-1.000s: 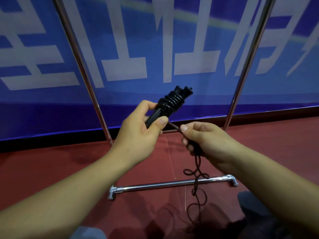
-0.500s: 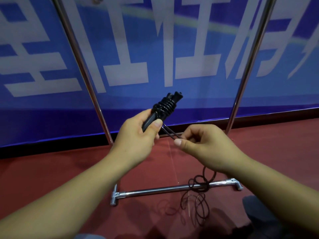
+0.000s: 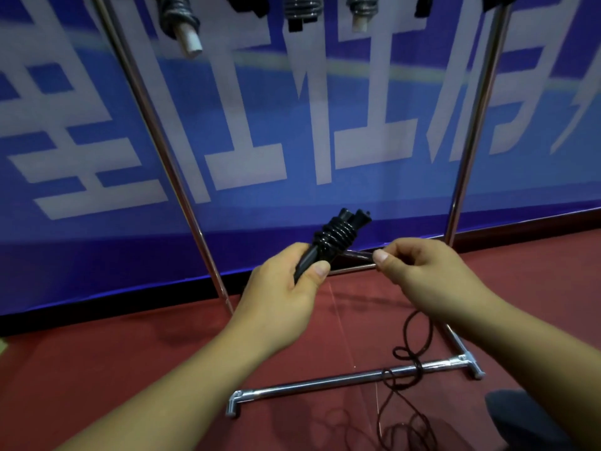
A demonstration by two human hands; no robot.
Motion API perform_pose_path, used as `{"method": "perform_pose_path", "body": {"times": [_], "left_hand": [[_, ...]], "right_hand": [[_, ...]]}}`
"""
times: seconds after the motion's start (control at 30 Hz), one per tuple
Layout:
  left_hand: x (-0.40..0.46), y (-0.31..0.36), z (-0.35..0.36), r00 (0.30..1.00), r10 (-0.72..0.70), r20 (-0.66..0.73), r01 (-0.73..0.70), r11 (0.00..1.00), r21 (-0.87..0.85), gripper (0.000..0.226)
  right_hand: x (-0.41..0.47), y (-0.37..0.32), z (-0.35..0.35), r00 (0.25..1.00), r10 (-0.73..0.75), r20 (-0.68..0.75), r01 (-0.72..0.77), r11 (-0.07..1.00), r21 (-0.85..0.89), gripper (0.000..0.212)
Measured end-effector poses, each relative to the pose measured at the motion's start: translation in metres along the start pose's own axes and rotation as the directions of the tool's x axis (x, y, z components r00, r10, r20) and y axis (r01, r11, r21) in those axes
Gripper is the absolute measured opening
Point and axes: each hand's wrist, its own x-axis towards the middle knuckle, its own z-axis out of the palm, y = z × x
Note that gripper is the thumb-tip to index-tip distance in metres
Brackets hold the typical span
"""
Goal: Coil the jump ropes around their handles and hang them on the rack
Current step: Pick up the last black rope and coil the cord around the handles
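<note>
The left hand (image 3: 286,288) gripped the handles (image 3: 328,242), the right hand (image 3: 419,271) pinched the rope (image 3: 357,254); lost tension would probably loosen the coils

Red floor (image 3: 130,369), chrome rack base (image 3: 325,382).
Loose black rope (image 3: 401,431) lies across and in front of the base's right end.
</note>
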Motion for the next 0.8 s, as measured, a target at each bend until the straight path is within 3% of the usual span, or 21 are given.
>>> {"method": "perform_pose_path", "body": {"times": [0.17,0.47,0.67,0.8], "left_hand": [[-0.003,0.001,0.003,0.999,-0.018,0.05,0.024,0.992,-0.127,0.01],[0.001,0.007,0.009,0.998,-0.058,0.003,0.058,0.984,-0.166,0.014],[0.008,-0.008,0.006,0.994,-0.103,-0.043,0.107,0.987,0.121,0.005],[0.01,-0.007,0.007,0.997,-0.073,-0.028,0.077,0.961,0.267,0.014]], "right_hand": [[-0.002,0.005,0.003,0.994,0.038,0.104,-0.026,0.993,-0.116,0.033],[-0.011,-0.002,0.002,0.978,0.004,0.209,0.036,0.982,-0.184,0.032],[-0.031,-0.017,0.011,0.972,-0.12,0.203,0.178,0.938,-0.297,0.034],[-0.035,-0.023,0.01,0.976,-0.156,0.152,0.195,0.935,-0.297,0.037]]}}
